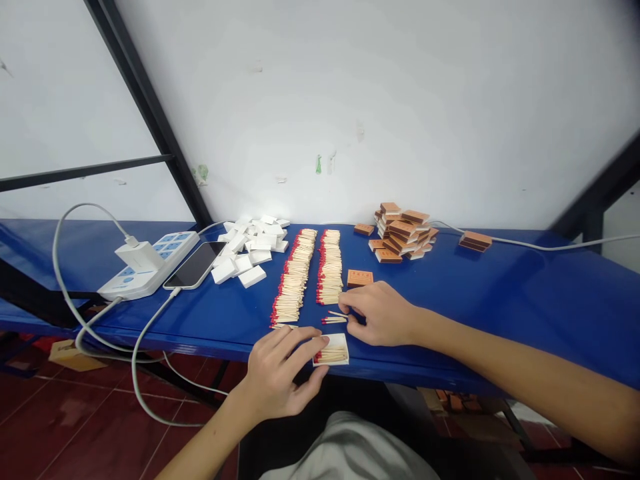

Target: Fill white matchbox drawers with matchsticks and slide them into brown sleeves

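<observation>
My left hand (286,369) grips a white matchbox tray (341,341) by its left end, at the table's front edge. Red-tipped matches (331,354) lie side by side in that tray. Just above it, my right hand (377,313) has thumb and fingertips closed at the plain ends of a few loose matches (336,319). Two long rows of matches, a left row (293,277) and a right row (330,267), run away from me with heads to the left. An orange-brown matchbox sleeve (360,278) lies just beyond my right hand.
White trays (250,243) are heaped at the back left, beside a phone (195,265) and a power strip (150,267) with cables. Brown matchboxes (403,230) are piled at the back right, with more brown boxes (475,241) farther right. A white wall stands behind the blue table (525,307).
</observation>
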